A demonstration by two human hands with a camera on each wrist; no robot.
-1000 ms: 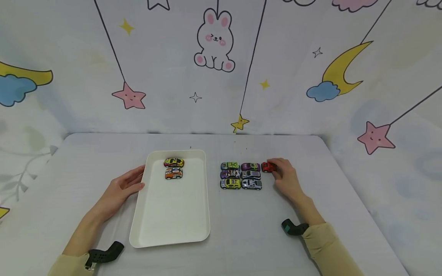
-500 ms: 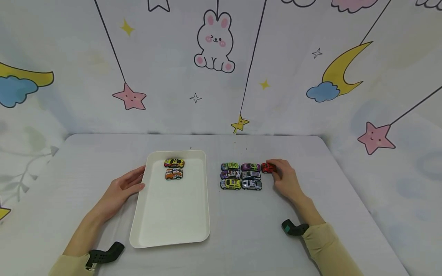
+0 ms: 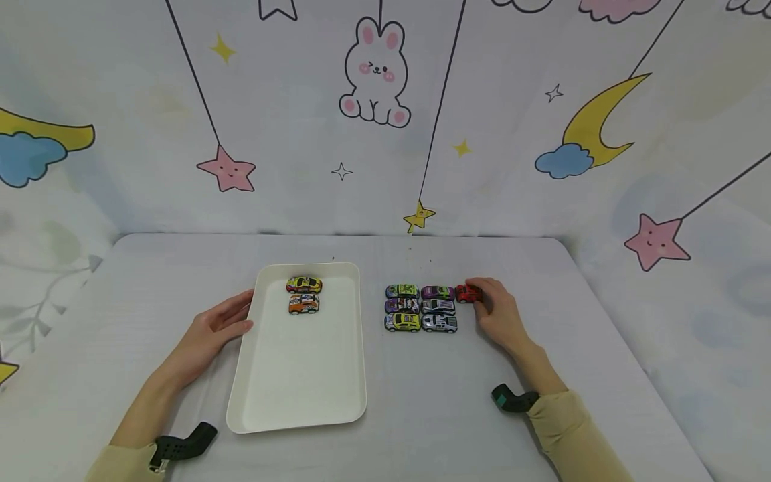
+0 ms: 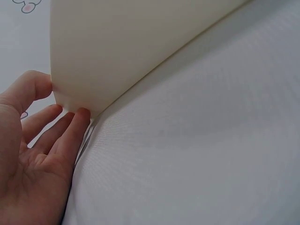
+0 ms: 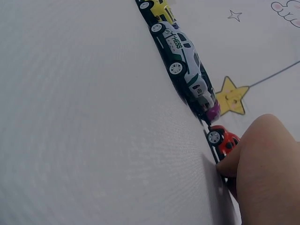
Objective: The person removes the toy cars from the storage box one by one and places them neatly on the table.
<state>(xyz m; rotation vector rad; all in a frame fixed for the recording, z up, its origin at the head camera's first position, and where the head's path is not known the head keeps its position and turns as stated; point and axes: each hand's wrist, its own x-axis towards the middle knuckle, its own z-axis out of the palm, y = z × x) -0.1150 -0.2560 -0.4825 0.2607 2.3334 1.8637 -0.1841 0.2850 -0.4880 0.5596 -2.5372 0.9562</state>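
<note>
At the left side of the white tray (image 3: 295, 375), my left hand (image 3: 211, 335) holds the edge, thumb at the rim and fingers lower against the outer wall (image 4: 108, 51). My right hand (image 3: 498, 314) pinches the right end of a red toy car (image 3: 466, 292), whose front wheel shows in the right wrist view. That car stands at the right end of the back row, beside a purple toy car (image 3: 438, 292). A yellow-and-red toy car (image 3: 304, 284) and an orange toy car (image 3: 304, 304) sit in the tray's far part.
Between tray and right hand, several toy cars stand in two tight columns, among them a yellow one (image 3: 402, 323), a white one (image 3: 440, 323) and a green one (image 3: 402, 290). A patterned backdrop (image 3: 289, 100) rises behind the white-covered table (image 3: 421, 415).
</note>
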